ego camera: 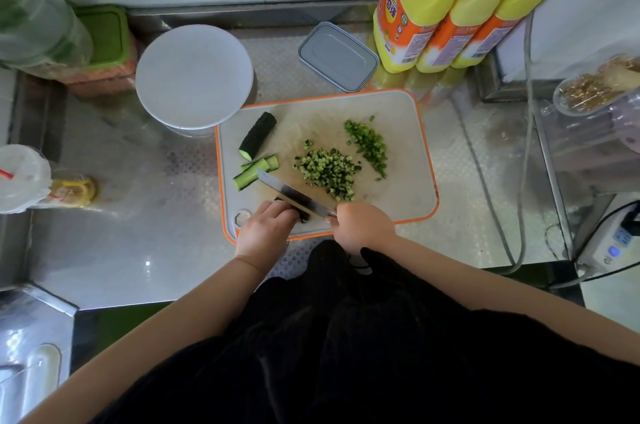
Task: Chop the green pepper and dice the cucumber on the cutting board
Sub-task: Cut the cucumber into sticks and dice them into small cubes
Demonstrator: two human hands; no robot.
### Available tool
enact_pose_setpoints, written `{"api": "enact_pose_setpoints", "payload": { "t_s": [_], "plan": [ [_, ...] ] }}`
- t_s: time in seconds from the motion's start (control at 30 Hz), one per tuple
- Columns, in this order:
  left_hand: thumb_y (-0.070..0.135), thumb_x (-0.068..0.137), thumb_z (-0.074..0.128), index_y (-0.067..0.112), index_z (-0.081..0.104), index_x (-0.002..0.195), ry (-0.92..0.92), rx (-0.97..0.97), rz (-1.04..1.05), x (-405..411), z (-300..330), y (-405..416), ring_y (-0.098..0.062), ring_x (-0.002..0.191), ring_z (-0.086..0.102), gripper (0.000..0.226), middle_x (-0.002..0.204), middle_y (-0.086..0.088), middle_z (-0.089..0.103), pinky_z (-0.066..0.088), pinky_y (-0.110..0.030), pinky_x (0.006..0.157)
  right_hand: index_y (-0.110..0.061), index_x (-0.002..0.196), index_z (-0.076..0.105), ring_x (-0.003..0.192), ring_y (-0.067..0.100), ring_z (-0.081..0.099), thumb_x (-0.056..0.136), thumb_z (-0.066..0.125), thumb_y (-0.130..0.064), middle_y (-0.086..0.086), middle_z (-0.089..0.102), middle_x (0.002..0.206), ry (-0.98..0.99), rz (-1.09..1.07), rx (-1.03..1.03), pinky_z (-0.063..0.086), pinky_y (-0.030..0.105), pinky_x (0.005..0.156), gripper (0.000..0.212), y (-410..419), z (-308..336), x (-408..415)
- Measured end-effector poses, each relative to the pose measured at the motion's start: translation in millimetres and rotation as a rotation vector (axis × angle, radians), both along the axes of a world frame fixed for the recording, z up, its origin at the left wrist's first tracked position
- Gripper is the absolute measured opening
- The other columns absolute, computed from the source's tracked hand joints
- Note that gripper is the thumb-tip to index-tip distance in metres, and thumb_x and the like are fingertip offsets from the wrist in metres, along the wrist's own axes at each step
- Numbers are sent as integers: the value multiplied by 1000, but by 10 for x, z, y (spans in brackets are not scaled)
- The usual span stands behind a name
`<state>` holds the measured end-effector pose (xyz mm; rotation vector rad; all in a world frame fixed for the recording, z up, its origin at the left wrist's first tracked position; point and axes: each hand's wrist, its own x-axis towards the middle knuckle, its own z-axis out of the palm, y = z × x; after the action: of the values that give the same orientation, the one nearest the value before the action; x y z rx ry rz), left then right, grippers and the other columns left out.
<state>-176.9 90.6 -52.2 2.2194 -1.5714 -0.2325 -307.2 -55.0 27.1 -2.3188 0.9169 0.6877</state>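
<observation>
A white cutting board (pixel 398 133) with an orange rim lies on the steel counter. On it are a pile of diced cucumber (pixel 327 172), a strip of chopped green pepper (pixel 369 143), a whole cucumber chunk (pixel 258 135) and cucumber strips (pixel 254 171). My left hand (pixel 265 228) presses down on dark cucumber strips (pixel 300 213) at the board's near edge; they are mostly hidden. My right hand (pixel 362 224) grips the handle of a knife (pixel 294 196), whose blade lies across those strips right beside my left fingers.
A white round lid (pixel 194 75) sits on a container left of the board. Behind the board are a grey lidded box (pixel 337 55) and three yellow bottles (pixel 450 4). A plastic cup (pixel 20 178) stands far left, and cables (pixel 519 181) run on the right.
</observation>
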Motion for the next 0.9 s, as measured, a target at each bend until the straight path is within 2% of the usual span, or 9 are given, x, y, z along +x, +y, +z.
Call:
{"api": "enact_pose_setpoints", "payload": {
  "t_s": [0.1, 0.2, 0.37, 0.47, 0.53, 0.67, 0.73, 0.8, 0.9],
  "plan": [
    [-4, 68, 80, 12, 72, 86, -8, -15, 1, 0, -3, -11, -27, 81, 59, 25, 90, -3, 66, 55, -35, 57, -8, 102, 57, 91, 28, 59, 99, 41, -29, 9, 59, 96, 4, 59, 6, 41, 33, 68, 27, 14, 68, 10],
    [-2, 69, 81, 13, 73, 86, -12, -27, 15, -6, -16, -8, -26, 81, 59, 24, 89, -1, 67, 55, -34, 58, -5, 99, 58, 80, 26, 56, 96, 48, -25, 6, 55, 87, 53, 103, 40, 40, 32, 64, 23, 15, 105, 26],
    [0, 72, 80, 15, 73, 90, 5, -28, 34, -11, -23, -2, -23, 86, 54, 24, 89, -1, 65, 55, -35, 55, -6, 77, 59, 64, 24, 54, 84, 55, -12, 3, 50, 67, 106, 82, 61, 42, 29, 55, 11, 37, 97, 82],
    [0, 73, 79, 15, 73, 90, 4, -31, 17, -9, -41, -5, -24, 86, 56, 24, 90, -1, 65, 56, -36, 58, -8, 85, 61, 73, 24, 56, 88, 52, -12, 2, 51, 73, 100, 36, 59, 47, 33, 66, 9, 96, 86, 106],
    [-1, 74, 78, 14, 73, 90, 1, -21, 18, -8, -54, -2, -26, 85, 58, 22, 90, -2, 65, 55, -37, 58, -8, 93, 62, 77, 24, 58, 90, 52, -13, 3, 55, 78, 96, 6, 44, 47, 33, 67, 12, 106, 48, 111],
    [0, 77, 74, 11, 72, 86, -8, -19, 37, -19, -46, -10, -27, 82, 59, 15, 90, -4, 65, 54, -38, 56, -10, 88, 55, 83, 28, 60, 98, 47, -31, 5, 56, 83, 65, -44, 89, 48, 36, 69, 24, 12, -5, 95],
    [9, 84, 67, 9, 72, 84, 21, -47, 64, -25, -24, -7, -28, 80, 60, 5, 89, -4, 66, 54, -38, 57, -9, 92, 56, 86, 28, 60, 98, 45, -35, 8, 56, 85, 59, -36, 105, 49, 38, 72, 28, -5, -5, 87],
    [19, 89, 57, 9, 72, 84, 39, -61, 64, -19, 2, -8, -27, 81, 61, 19, 90, -4, 67, 54, -36, 59, -8, 95, 59, 87, 28, 61, 98, 46, -34, 8, 59, 89, 34, -34, 92, 51, 39, 74, 29, 23, 4, 79],
    [24, 89, 53, 9, 73, 85, 35, -53, 63, -4, -5, -7, -26, 81, 60, 25, 89, -4, 67, 53, -36, 59, -9, 95, 59, 86, 27, 60, 99, 44, -31, 5, 55, 85, 8, -7, 60, 48, 36, 70, 27, 40, 35, 69]
  ]
}}
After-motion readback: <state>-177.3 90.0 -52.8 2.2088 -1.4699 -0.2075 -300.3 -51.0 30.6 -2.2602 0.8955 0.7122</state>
